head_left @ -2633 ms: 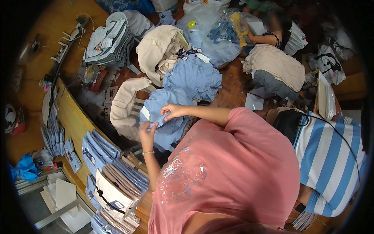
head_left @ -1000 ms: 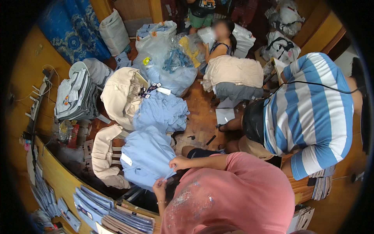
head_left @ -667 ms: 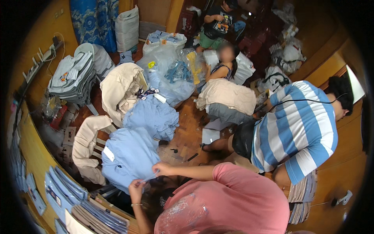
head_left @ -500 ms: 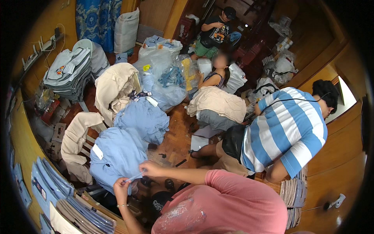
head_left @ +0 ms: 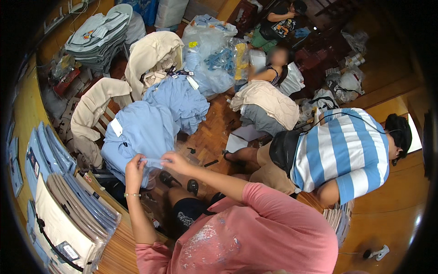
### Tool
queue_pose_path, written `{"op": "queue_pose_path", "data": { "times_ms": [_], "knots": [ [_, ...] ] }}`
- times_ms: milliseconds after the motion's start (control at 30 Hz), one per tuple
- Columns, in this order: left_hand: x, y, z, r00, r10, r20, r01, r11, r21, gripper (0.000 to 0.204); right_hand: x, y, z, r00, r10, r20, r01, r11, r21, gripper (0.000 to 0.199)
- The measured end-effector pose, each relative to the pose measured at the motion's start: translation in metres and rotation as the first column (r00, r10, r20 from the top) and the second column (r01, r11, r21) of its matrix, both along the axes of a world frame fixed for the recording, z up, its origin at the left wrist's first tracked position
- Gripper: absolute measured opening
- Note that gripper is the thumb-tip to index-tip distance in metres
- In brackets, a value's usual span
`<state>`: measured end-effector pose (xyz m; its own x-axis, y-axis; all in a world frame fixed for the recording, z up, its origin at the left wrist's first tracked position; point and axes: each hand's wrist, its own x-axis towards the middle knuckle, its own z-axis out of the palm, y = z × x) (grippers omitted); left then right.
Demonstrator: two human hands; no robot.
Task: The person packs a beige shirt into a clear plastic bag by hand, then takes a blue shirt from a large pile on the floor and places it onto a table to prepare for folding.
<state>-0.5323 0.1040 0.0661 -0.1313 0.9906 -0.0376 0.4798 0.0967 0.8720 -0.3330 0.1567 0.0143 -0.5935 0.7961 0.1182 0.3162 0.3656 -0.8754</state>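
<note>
Centre-left of frame, hands: left hand (head_left: 135, 165) and right hand (head_left: 172, 160) are raised side by side, each pinching one end of a small clear plastic strip (head_left: 153, 160) stretched between them.
Fingers: both sets are narrow, closed on the strip's ends.
Strip's place: just in front of the light blue shirt (head_left: 137, 132) draped over a chair, whether touching it or not cannot be told.
Left edge: flat stacks of packed blue shirts (head_left: 50, 155) lie on the wooden tabletop (head_left: 121, 242), well below the hands.
Upper left: beige garments (head_left: 153, 50) hang over chair backs; a folded grey pile (head_left: 98, 34) sits beyond.
Upper centre: a second blue heap (head_left: 182, 98) and clear plastic bags (head_left: 214, 50) crowd the parquet floor (head_left: 210, 132).
Right: a person in a blue-and-white striped shirt (head_left: 342, 150) crouches near, beside another person seated on the floor.
</note>
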Motion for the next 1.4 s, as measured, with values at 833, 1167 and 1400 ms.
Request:
{"op": "queue_pose_path", "data": {
  "times_ms": [833,1167,1400],
  "knots": [
    [0.016,0.004,0.008,0.986,-0.019,-0.167,0.054,0.977,0.206,0.013,0.019,0.018,0.017,0.998,-0.039,0.055,0.040,0.999,-0.014,0.015],
    [0.018,0.004,0.012,0.980,-0.087,-0.180,0.112,0.984,0.135,0.017,0.021,0.024,0.015,0.994,-0.056,0.096,0.048,0.996,0.079,0.015],
    [0.017,0.003,0.015,0.979,-0.111,-0.173,0.127,0.989,0.081,0.017,0.020,0.023,0.009,1.000,-0.014,0.023,0.014,1.000,-0.006,0.014]
  ]
}}
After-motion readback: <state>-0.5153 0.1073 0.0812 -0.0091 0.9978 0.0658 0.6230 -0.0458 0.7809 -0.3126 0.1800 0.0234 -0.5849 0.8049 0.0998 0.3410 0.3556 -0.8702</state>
